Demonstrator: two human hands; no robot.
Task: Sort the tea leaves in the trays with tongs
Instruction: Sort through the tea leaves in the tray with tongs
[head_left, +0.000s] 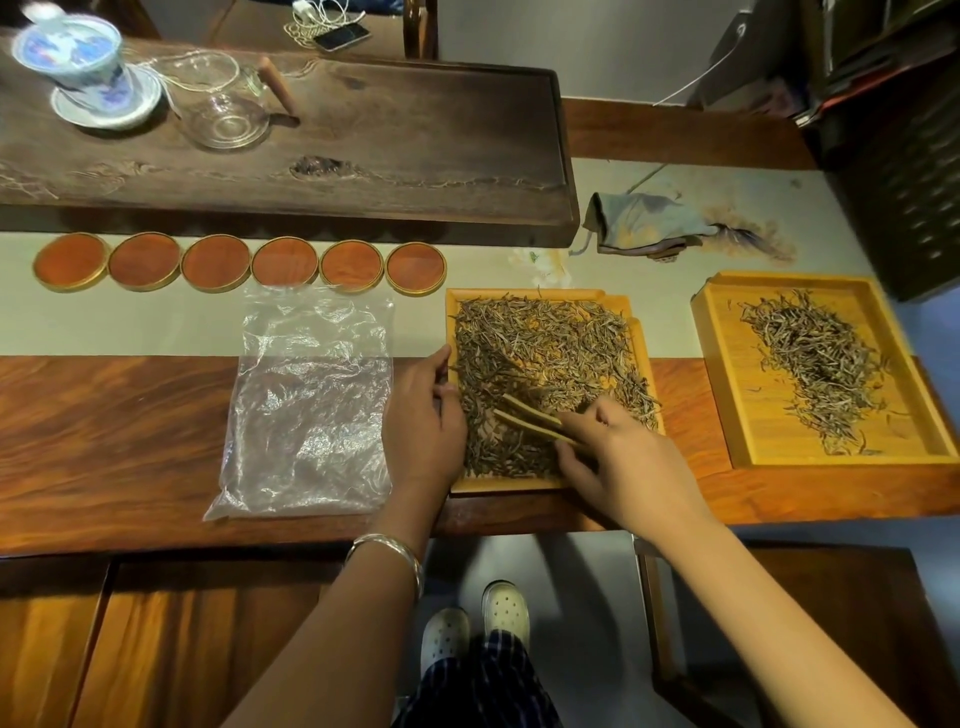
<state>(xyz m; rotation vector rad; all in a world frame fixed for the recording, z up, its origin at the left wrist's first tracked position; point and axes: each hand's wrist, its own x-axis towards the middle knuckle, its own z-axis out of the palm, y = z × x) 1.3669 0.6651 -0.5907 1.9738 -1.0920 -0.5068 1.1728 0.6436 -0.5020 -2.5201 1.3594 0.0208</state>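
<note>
Head view: right hand (623, 462) pinches tongs (530, 418) over near tray (641, 353).
Left hand (426, 415): curled, gripping tray edge.
Technique: lift few tea leaves (545, 353); keep tray steady.

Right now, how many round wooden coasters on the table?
6, in one row left to right along the cloth runner below the dark tea board. None look hidden.
</note>
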